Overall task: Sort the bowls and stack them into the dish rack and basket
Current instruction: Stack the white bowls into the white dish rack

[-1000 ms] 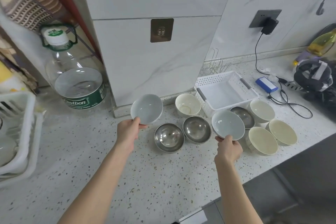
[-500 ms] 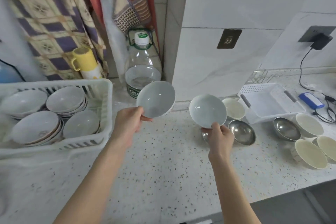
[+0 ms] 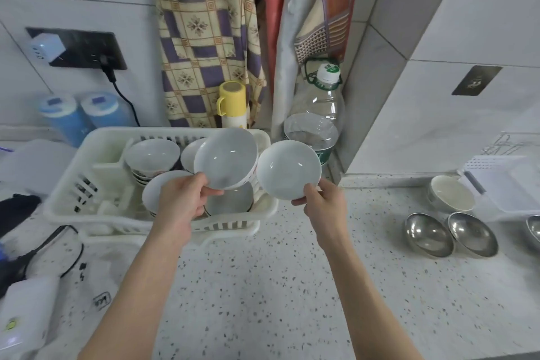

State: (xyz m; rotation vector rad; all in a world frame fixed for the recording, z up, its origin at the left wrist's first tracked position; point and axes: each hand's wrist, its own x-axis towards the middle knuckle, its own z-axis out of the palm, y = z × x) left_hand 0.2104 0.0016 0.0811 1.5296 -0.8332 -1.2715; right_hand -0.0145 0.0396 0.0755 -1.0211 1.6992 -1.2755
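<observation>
A single wide-angle view, worn on the person's head, looks forward and steeply down over a speckled counter (image 3: 263, 286); it sits close, both forearms running up from the bottom edge; the white dish rack (image 3: 87, 184) lies left of centre, and all else is placed from it: hanging cloths (image 3: 204, 38) behind it, a clear plastic bottle (image 3: 315, 114) behind and to its right, steel bowls (image 3: 450, 234) far right; edges bend with lens distortion; no second view shares the scene.
</observation>
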